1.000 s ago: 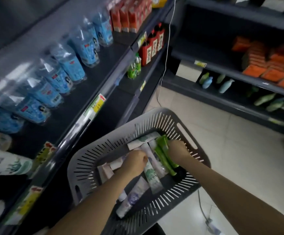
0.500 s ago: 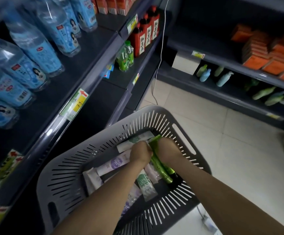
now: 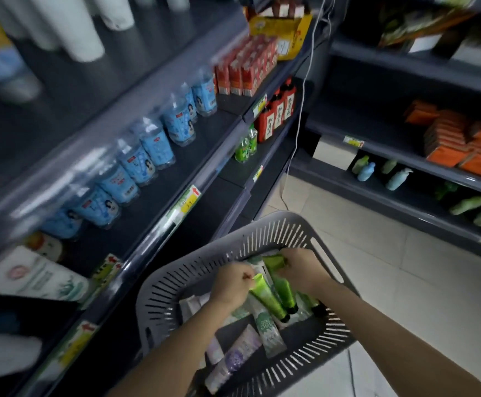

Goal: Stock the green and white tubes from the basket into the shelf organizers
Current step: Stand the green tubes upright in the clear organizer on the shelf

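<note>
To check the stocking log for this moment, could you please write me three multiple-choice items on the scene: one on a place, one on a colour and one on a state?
1. Where is the right hand?
A. on a shelf
B. inside the basket
C. on the floor

2. What colour is the basket?
A. grey
B. red
C. yellow

3. What is the left hand doing?
A. hanging open and idle
B. gripping a light green tube
C. holding a bottle

Answers:
1 B: it holds a dark green tube within the slotted walls.
2 A: rim and walls are grey.
3 B: its fingers curl at that tube's crimped end.
</note>
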A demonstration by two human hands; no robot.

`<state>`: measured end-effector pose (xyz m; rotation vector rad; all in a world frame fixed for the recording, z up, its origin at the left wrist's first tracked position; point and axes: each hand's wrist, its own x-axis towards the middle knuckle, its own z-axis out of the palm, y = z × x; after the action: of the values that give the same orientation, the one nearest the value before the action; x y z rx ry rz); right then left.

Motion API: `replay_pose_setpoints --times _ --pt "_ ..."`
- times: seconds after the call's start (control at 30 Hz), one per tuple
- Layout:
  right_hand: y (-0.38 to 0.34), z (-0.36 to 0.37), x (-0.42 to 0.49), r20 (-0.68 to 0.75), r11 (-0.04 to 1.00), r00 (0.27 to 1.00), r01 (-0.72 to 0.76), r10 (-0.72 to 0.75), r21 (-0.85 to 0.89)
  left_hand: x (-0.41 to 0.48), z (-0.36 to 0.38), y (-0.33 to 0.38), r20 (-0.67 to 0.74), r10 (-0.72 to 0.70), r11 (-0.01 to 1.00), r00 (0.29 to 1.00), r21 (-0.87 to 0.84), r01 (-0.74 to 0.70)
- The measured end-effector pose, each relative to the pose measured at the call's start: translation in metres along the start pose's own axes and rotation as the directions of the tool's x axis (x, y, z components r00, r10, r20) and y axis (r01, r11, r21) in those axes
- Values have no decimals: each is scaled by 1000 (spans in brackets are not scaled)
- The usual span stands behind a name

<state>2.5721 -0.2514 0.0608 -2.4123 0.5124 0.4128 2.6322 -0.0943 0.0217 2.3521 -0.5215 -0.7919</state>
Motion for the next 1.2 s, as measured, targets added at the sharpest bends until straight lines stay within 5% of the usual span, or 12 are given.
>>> replay_pose_setpoints --times 0.23,0.4,0.73,1.0,1.2 --pt "-99 -54 -26 -39 982 982 188 -187 27 -68 -117 34 -177 171 981 969 125 -151" --pt "-179 -82 -54 -125 908 919 391 -375 148 -135 -195 50 -415 231 970 880 170 -175" --pt "-341 -123 -133 -246 589 669 738 -701 329 -290 -313 64 -792 310 948 525 219 -231" --pt "-442 -106 -173 -321 375 452 885 -832 275 -386 -377 43 -940 277 960 199 277 -29" --pt "-478 -65 -166 -335 399 419 908 -844 131 -417 -390 12 -969 200 965 143 220 141"
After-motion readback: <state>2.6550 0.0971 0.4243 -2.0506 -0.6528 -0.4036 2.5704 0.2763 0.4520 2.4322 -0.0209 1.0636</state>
